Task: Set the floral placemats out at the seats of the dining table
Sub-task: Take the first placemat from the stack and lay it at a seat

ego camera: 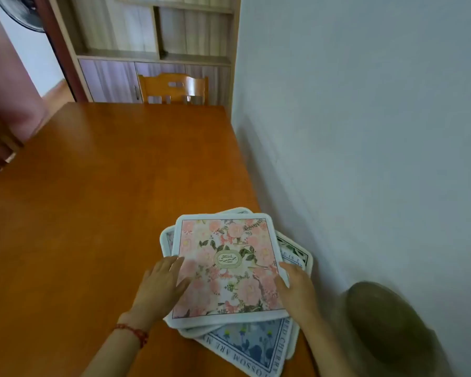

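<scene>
Several floral placemats (230, 268) lie stacked askew on the tabletop (106, 186) beside the wall. Both hands, left (161, 287) and right (297, 287), grasp the pink top mat's edges. Blue mat (245, 346) reads "BLOSSOM ARE".
</scene>
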Action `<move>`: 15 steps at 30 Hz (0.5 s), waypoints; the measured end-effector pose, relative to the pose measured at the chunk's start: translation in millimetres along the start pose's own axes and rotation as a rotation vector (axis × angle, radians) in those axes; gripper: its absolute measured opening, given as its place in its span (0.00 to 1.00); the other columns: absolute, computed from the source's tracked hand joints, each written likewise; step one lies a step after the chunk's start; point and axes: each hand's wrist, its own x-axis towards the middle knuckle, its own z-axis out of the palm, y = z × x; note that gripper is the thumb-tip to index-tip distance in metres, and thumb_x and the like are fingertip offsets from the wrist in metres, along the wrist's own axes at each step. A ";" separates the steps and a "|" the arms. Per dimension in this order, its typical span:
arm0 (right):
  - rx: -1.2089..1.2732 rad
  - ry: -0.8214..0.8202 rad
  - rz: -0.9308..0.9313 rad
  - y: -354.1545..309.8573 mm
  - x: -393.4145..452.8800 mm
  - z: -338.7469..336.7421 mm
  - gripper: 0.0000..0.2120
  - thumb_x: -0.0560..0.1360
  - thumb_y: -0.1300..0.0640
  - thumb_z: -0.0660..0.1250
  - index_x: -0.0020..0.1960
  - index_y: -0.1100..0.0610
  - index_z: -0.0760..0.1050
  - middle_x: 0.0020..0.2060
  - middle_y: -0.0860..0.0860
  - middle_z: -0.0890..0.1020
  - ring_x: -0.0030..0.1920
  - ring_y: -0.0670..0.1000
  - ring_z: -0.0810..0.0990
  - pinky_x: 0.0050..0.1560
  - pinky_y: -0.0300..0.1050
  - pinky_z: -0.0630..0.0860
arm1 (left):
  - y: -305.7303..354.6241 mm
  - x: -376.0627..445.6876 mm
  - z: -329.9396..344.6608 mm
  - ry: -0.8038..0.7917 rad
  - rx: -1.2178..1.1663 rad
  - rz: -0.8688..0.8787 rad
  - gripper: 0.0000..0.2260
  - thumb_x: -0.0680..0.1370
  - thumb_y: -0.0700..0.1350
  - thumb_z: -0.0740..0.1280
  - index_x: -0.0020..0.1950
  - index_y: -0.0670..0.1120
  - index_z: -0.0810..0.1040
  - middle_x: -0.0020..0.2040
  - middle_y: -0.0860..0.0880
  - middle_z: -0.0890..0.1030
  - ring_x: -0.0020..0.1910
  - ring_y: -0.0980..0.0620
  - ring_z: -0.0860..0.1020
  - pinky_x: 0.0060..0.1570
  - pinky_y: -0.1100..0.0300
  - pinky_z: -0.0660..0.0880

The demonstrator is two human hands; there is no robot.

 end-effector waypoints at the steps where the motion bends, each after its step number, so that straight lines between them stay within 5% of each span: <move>1: 0.016 0.013 0.010 6.2 6.7 5.6 0.15 0.77 0.56 0.63 0.63 0.55 0.73 0.56 0.50 0.77 0.56 0.51 0.75 0.57 0.47 0.74 | -0.7 5.8 4.4 -0.008 -0.010 -0.013 0.26 0.80 0.58 0.51 0.76 0.50 0.52 0.77 0.51 0.56 0.75 0.50 0.55 0.73 0.51 0.52; 15: 0.030 0.057 0.121 46.9 65.2 50.0 0.10 0.75 0.54 0.62 0.55 0.52 0.76 0.47 0.48 0.80 0.48 0.51 0.79 0.44 0.50 0.80 | -16.6 59.2 58.4 0.123 -0.159 -0.099 0.22 0.80 0.52 0.57 0.72 0.44 0.64 0.70 0.46 0.69 0.66 0.46 0.68 0.64 0.52 0.67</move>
